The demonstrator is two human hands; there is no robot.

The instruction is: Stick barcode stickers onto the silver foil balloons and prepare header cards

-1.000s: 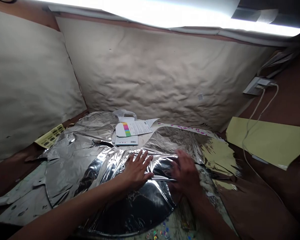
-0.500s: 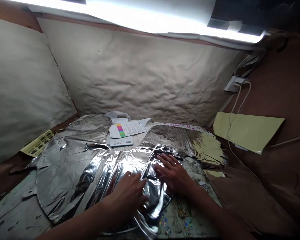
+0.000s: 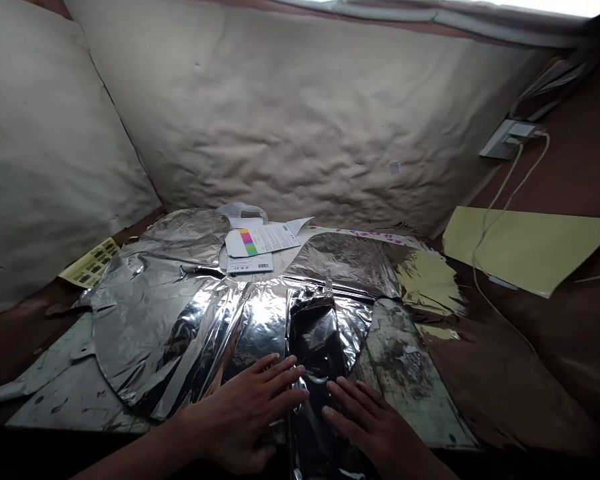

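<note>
A wide sheet of shiny silver foil point(image 3: 150, 313) covers much of the worktable. In front of me a long folded strip of the foil point(image 3: 317, 340) runs toward the near edge. My left hand point(image 3: 250, 407) lies flat on the strip's left side, fingers outstretched and pointing right. On the strip's right side rests my right hand point(image 3: 370, 420), its fingers extended and a little apart. Both palms face down, and neither hand grips anything. Farther back on the foil lie a white printed card with colour bars point(image 3: 265, 240) and a box with a barcode point(image 3: 250, 264).
A yellow label sheet point(image 3: 89, 262) is at the left; a larger yellow sheet point(image 3: 525, 247) leans at the right. White cables hang from a wall socket point(image 3: 510, 139). Paper-covered walls point(image 3: 280, 120) enclose the table. Bare, stained tabletop point(image 3: 410, 360) shows right of the foil.
Both hands have come nearer to me, the right one from the strip's far end down along its right edge. The folded strip now looks straighter and flatter. My view has tilted down.
</note>
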